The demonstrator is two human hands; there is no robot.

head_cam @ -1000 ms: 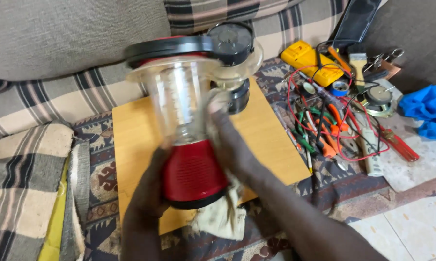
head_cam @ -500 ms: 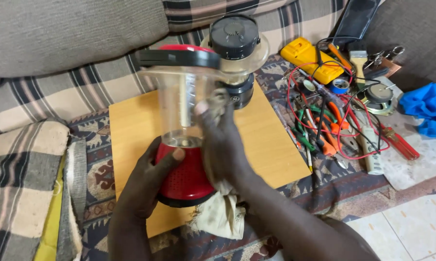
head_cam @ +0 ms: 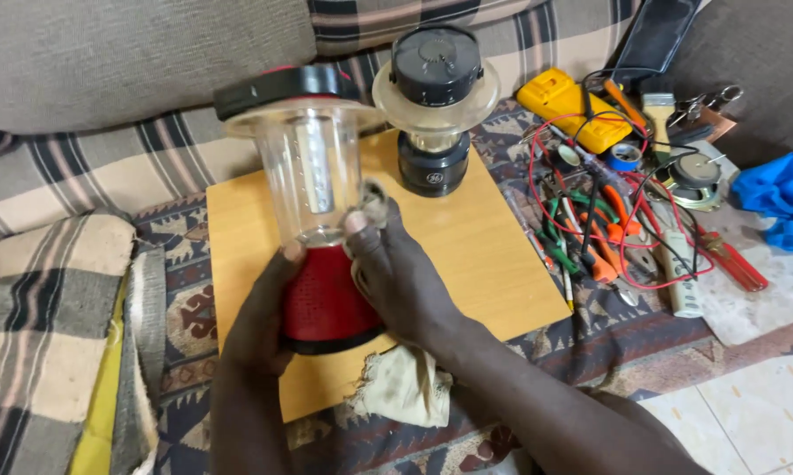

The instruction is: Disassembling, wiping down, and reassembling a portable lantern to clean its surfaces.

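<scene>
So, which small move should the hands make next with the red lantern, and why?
Probably slide the right hand with its rag a little further around the clear globe. The left hand holds the red lantern by its base over the wooden board, so only part of the globe is under the rag.

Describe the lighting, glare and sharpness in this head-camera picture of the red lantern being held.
Head view: soft, even daylight with faint shadows; mild glare on the clear cover of the red lantern; left hand and right hand are sharp, with no motion blur; the tools stay in focus; edges bend slightly.
</scene>
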